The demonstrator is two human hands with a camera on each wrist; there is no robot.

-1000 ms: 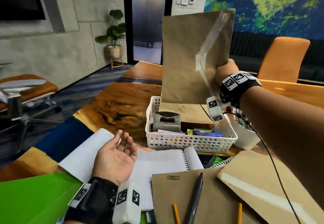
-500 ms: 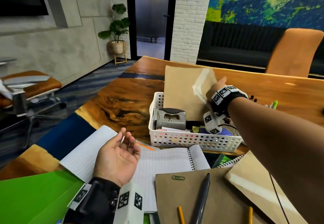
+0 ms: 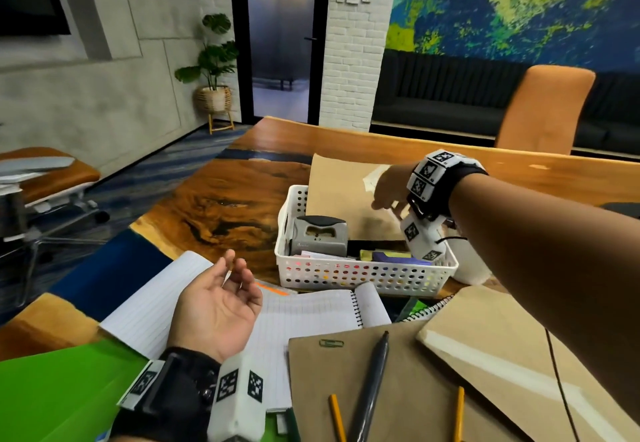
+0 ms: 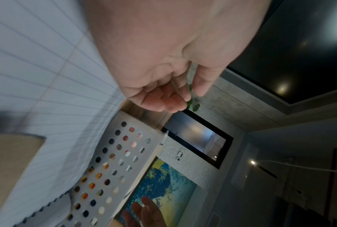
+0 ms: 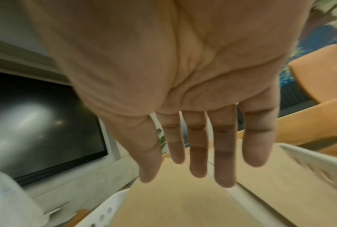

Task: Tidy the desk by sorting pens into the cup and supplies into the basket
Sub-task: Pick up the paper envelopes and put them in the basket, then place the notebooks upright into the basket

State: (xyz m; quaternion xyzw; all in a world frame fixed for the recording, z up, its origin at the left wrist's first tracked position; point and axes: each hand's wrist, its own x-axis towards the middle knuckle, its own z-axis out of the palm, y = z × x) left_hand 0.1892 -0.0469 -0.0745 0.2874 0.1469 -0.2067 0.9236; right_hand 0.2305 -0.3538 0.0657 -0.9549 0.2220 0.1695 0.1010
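Observation:
A white perforated basket (image 3: 363, 277) stands mid-desk. It holds a grey hole punch (image 3: 318, 235) and small coloured supplies. A brown envelope (image 3: 339, 195) leans inside it against the back wall. My right hand (image 3: 388, 192) hovers just above the envelope (image 5: 173, 207) with straight, spread fingers (image 5: 197, 153) and holds nothing. My left hand (image 3: 221, 299) lies palm up, relaxed and empty, over an open spiral notebook (image 3: 311, 310). A black pen (image 3: 372, 382), two pencils (image 3: 336, 417) (image 3: 459, 414) and a paper clip (image 3: 331, 343) lie on a brown envelope (image 3: 311, 389) near me.
A white cup (image 3: 471, 268) stands right of the basket, mostly behind my right arm. Another brown envelope (image 3: 485, 337) lies at the front right and a green folder (image 3: 52, 396) at the front left. An orange chair (image 3: 543, 109) stands beyond the desk.
My right hand brought the brown envelope down from mid-air into the back of the basket and let go of it. The left hand stayed in place.

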